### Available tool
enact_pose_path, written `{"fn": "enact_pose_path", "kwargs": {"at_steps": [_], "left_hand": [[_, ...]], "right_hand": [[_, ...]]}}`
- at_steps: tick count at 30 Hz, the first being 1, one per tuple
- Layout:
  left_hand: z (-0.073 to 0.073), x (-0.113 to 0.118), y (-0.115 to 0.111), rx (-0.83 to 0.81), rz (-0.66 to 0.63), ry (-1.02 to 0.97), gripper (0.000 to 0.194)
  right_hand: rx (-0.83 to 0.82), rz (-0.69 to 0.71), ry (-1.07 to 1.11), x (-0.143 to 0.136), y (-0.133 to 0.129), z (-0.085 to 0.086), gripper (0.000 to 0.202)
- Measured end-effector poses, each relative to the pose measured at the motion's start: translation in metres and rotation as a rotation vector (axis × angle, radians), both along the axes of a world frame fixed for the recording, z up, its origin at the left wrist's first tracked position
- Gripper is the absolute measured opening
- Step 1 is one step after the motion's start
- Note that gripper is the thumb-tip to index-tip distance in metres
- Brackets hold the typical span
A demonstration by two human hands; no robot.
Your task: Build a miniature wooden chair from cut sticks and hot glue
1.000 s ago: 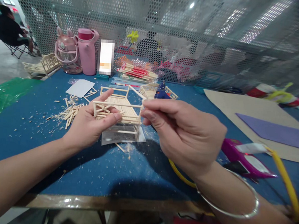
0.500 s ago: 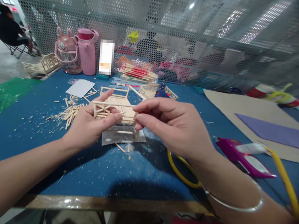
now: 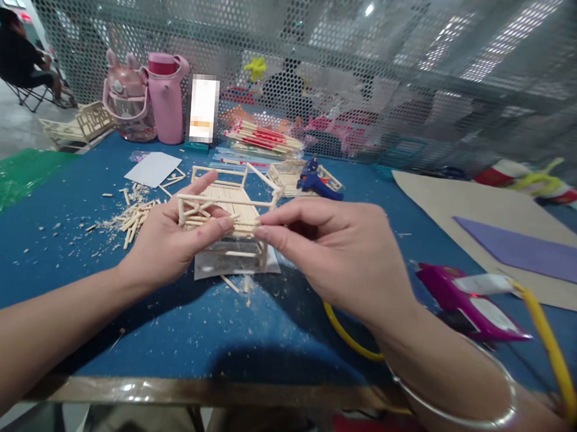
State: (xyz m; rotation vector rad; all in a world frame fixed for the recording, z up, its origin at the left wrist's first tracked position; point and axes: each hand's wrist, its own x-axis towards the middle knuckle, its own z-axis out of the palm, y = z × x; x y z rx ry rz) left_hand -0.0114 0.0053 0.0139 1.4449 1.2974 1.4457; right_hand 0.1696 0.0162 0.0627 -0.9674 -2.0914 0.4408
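Note:
A small model [image 3: 229, 201] built of pale wooden sticks, with a slatted floor and a crossed railing, is held above the blue table. My left hand [image 3: 162, 241] grips its near left side, thumb in front at the railing and the index finger stretched out past it. My right hand [image 3: 338, 245] has thumb and forefinger pinched together at the model's near right corner. Those fingertips cover the lower end of the corner post, so I cannot make out just what is between them. A white sheet [image 3: 204, 267] lies under the model.
Cut sticks [image 3: 134, 218] and crumbs are scattered at the left, beside a white card [image 3: 153, 169]. A blue tool [image 3: 319, 186] lies behind the right hand. Right are a purple device [image 3: 452, 301] and a yellow cable [image 3: 547, 352]. Pink bottles [image 3: 165, 107] stand by the mesh wall.
My right fingers have slid down from the top rail to the lower corner, uncovering the rail's right end. My left hand keeps the same grip.

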Motion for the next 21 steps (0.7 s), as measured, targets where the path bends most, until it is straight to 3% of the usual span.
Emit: {"fn": "enact_pose_path", "kwargs": {"at_steps": [3,6,21], "left_hand": [[-0.001,0.000,0.000,0.001,-0.017,-0.029,0.014],[-0.002,0.000,0.000,0.006,-0.029,-0.035,0.015],[0.000,0.001,0.000,0.008,-0.007,0.006,0.012]], "right_hand": [[0.172,-0.049,-0.116,-0.002,0.002,-0.007,0.011],[0.239,-0.055,-0.173,-0.003,0.004,-0.012,0.016],[0.196,0.018,-0.116,-0.006,0.008,-0.019,0.019]]}}
